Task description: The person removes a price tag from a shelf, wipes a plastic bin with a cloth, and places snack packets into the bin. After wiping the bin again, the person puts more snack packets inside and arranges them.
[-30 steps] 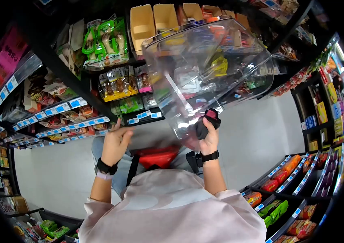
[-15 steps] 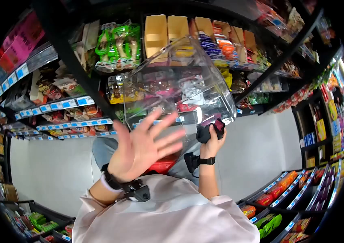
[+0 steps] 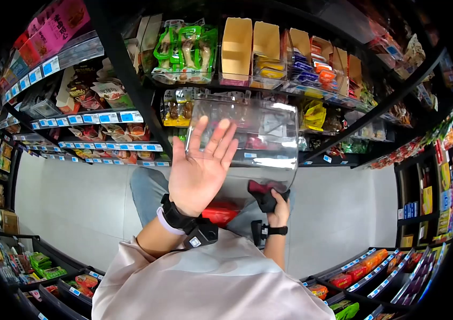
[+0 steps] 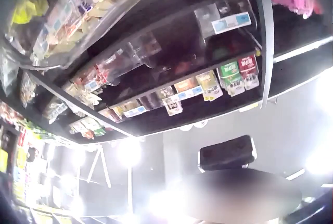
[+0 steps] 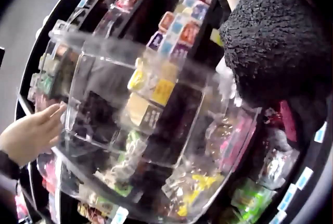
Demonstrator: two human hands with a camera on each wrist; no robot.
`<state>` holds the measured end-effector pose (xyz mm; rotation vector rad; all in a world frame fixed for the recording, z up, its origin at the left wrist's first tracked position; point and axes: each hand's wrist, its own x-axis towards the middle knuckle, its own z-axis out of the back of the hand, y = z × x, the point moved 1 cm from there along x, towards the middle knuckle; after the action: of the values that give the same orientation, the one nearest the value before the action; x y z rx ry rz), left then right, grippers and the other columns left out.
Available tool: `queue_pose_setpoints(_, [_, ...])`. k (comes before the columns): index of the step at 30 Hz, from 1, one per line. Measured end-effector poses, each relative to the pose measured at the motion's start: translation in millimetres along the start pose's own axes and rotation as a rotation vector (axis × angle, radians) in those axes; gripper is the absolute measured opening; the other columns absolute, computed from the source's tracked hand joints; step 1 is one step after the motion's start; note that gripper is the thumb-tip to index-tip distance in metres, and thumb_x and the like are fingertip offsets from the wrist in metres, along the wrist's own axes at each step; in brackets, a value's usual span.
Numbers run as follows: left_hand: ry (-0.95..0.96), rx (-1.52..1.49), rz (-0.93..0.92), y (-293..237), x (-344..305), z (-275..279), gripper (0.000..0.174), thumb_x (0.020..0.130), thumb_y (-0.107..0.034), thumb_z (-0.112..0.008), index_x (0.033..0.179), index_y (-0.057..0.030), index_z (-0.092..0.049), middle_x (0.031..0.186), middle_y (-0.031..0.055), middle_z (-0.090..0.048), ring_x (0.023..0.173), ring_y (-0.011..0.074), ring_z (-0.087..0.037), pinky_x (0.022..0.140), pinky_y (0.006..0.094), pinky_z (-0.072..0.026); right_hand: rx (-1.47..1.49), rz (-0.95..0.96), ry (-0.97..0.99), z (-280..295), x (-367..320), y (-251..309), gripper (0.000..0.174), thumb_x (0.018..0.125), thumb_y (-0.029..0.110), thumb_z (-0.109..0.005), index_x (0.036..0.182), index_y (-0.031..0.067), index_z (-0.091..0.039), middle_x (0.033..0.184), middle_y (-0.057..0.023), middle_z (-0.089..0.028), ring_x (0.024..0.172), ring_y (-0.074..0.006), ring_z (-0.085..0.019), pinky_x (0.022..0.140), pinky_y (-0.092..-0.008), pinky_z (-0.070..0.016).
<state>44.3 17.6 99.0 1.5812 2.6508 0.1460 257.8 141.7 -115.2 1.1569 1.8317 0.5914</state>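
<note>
A clear plastic bin (image 3: 280, 160) is held up in front of the body, and the shelf goods show through it. My right hand (image 3: 279, 216) grips a fuzzy black cloth (image 3: 269, 201) with a maroon patch at the bin's lower right corner. In the right wrist view the cloth (image 5: 276, 41) bulks large at the upper right, beside the bin's rim. My left hand (image 3: 200, 178) is spread, palm toward the head camera, fingers overlapping the bin's left side. The right wrist view has the left hand's fingertips (image 5: 56, 114) right at the bin's edge.
Ahead stand shelves with cardboard boxes (image 3: 237, 50), green snack packs (image 3: 186, 50) and a yellow packet (image 3: 314, 114). More racks rise at the left, with blue-white price tags (image 3: 106, 118). Low shelves (image 3: 354, 277) run behind at the right. Grey floor (image 3: 338, 208) lies between.
The bin has come down and been turned, its far end lower now. My left hand has risen from the left and spread beside it. My right hand keeps its grip on the black cloth.
</note>
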Motion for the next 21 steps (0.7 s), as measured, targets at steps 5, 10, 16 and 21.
queue_pose_setpoints(5, [0.099, 0.268, 0.019, -7, 4, 21, 0.049, 0.095, -0.044, -0.037, 0.12, -0.0043, -0.051, 0.132, 0.0244, -0.044, 0.131, 0.037, -0.033, 0.111, 0.0454, -0.0241, -0.099, 0.178, -0.162, 9, -27, 43, 0.04, 0.072, -0.008, -0.067, 0.108, 0.0024, -0.053, 0.105, -0.0083, -0.058, 0.095, -0.0218, -0.058, 0.084, -0.0348, -0.0483])
queue_pose_setpoints(10, [0.078, 0.685, -0.045, -9, 4, 29, 0.048, 0.096, -0.045, -0.036, 0.116, -0.0044, -0.052, 0.14, 0.0186, -0.036, 0.131, 0.0361, -0.034, 0.109, 0.0438, -0.0282, -0.303, 0.539, 0.017, -35, -58, 93, 0.048, 0.07, -0.01, -0.068, 0.112, 0.005, -0.052, 0.111, -0.0093, -0.056, 0.102, -0.0201, -0.055, 0.09, -0.0323, -0.0438])
queue_pose_setpoints(16, [0.177, 0.661, -0.039, -10, 1, 32, 0.047, 0.096, -0.044, -0.037, 0.117, -0.0051, -0.052, 0.142, 0.0153, -0.034, 0.131, 0.0367, -0.033, 0.108, 0.0456, -0.0282, -0.922, 0.848, 0.594, -105, -73, 66, 0.057, 0.072, 0.002, -0.07, 0.124, 0.0059, -0.048, 0.141, -0.0248, -0.033, 0.133, -0.0365, -0.03, 0.105, -0.0403, -0.0285])
queue_pose_setpoints(21, [0.166, 0.863, -0.011, -4, -6, 52, 0.05, 0.096, -0.045, -0.034, 0.123, -0.0058, -0.049, 0.141, 0.0129, -0.038, 0.125, 0.0286, -0.042, 0.103, 0.041, -0.0326, -1.129, 0.979, 0.861, -151, -98, 58, 0.059, 0.075, 0.012, -0.064, 0.131, 0.0093, -0.044, 0.144, -0.0246, -0.027, 0.138, -0.0454, -0.007, 0.108, -0.0579, -0.0058])
